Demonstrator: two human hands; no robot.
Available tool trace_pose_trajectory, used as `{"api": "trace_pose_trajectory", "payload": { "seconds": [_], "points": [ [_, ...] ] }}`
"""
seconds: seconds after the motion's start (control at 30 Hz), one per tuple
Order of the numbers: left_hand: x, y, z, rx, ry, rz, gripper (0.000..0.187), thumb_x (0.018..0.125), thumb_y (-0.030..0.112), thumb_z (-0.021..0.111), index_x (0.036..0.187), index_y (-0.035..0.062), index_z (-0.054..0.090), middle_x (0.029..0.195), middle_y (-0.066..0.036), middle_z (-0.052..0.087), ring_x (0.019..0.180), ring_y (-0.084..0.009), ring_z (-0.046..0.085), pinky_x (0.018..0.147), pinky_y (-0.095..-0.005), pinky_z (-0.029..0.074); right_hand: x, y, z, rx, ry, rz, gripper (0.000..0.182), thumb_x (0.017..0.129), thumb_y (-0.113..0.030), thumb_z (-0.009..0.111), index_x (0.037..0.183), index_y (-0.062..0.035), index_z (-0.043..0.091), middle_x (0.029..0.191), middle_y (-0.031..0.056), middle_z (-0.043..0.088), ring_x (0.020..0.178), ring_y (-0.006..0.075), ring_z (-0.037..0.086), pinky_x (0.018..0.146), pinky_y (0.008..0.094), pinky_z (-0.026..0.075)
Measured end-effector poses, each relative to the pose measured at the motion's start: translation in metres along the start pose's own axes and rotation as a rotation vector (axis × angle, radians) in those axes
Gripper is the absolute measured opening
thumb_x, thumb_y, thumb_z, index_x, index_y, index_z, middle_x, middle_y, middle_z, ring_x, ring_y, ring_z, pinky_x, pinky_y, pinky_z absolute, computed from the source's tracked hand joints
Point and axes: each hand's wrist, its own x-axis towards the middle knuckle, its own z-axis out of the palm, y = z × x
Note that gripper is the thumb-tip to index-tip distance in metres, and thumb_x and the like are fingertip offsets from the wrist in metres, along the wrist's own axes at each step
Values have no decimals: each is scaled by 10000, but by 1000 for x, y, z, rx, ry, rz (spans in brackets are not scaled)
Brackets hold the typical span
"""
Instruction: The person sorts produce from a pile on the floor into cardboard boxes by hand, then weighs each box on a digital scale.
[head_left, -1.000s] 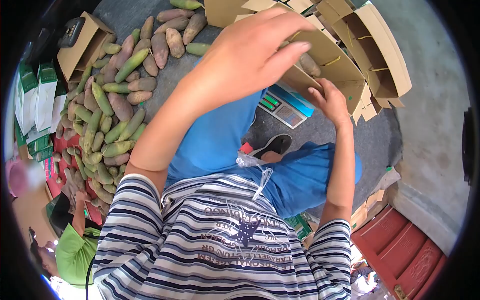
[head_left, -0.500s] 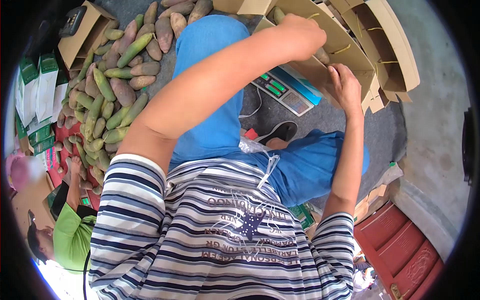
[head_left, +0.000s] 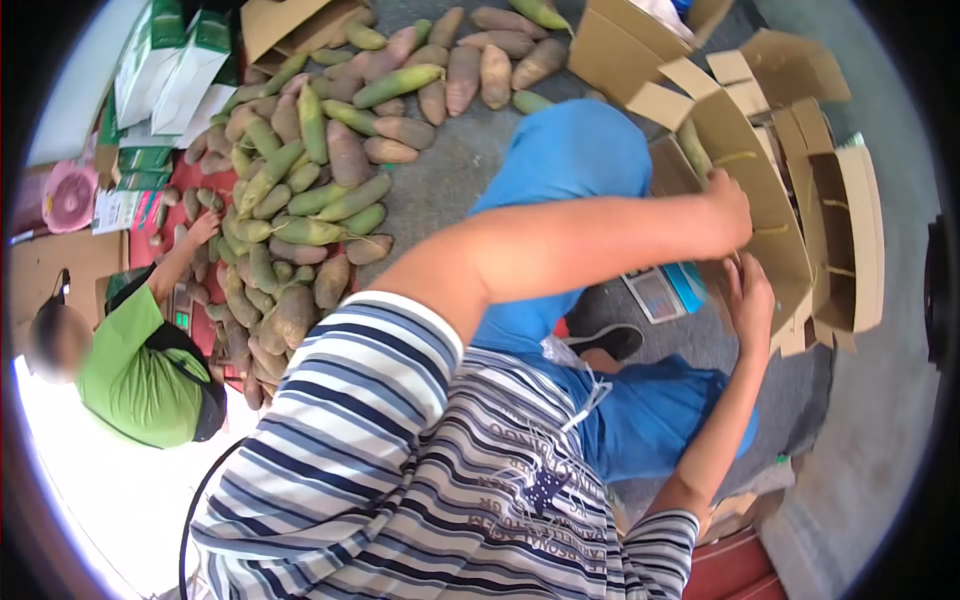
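My left hand point(head_left: 728, 212) reaches across to the right and is inside an open cardboard box point(head_left: 755, 160), its fingers curled. What they hold, if anything, is hidden. Beyond its fingertips a long greenish root point(head_left: 692, 146) lies along the box's inner wall. Just below it, my right hand point(head_left: 752, 300) has its fingers and thumb at the near edge of the same box, gripping that wall. Part of a digital scale point(head_left: 656, 294) shows under my left forearm, beside the box.
A large pile of green and purplish roots point(head_left: 310, 230) covers the floor at left. A person in green point(head_left: 150, 370) reaches into it. More open boxes point(head_left: 850, 230) stand at right. White-green cartons point(head_left: 200, 75) are at upper left, near a pink basket point(head_left: 70, 197).
The view has swung left, so the scene sits further right and more of the co-worker shows. My left hand has come down closer to my right hand, covering more of the scale.
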Motion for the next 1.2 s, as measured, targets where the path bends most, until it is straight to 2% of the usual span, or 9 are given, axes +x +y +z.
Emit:
{"api": "trace_pose_trajectory", "payload": {
  "seconds": [0.13,0.23,0.63,0.73,1.2],
  "points": [
    [2,8,10,40,-82,41,325,803,254,624,1093,114,670,1129,-128,620,1079,-313,551,873,-556,390,0,-9,-2,11,-23,37,293,907,-247,547,1120,-46,563,986,202,609,881,380,590,745,430,466],
    [1,9,8,75,-141,56,346,806,279,627,1105,109,665,1162,-133,609,1090,-325,544,889,-577,370,2,-9,-1,51,-42,52,286,905,-234,545,1118,-43,561,994,209,607,900,390,583,756,433,462],
    [8,14,9,69,-216,30,346,849,293,574,1142,125,651,1198,-131,596,1114,-330,533,879,-587,352,3,-3,4,58,-63,78,246,902,-199,547,1083,-32,540,992,220,604,933,412,565,754,444,452],
    [18,16,14,49,-268,21,422,800,331,653,1178,146,635,1224,-137,583,1158,-387,494,925,-607,321,3,-3,5,79,-49,61,245,901,-198,549,1080,-31,539,979,222,602,923,415,564,749,446,450],
    [17,15,15,47,-247,22,415,816,315,635,1189,134,626,1229,-142,579,1149,-399,501,905,-606,339,3,-1,6,85,-36,48,233,900,-188,550,1071,-30,542,979,210,609,910,405,573,740,447,452]
  ]
}}
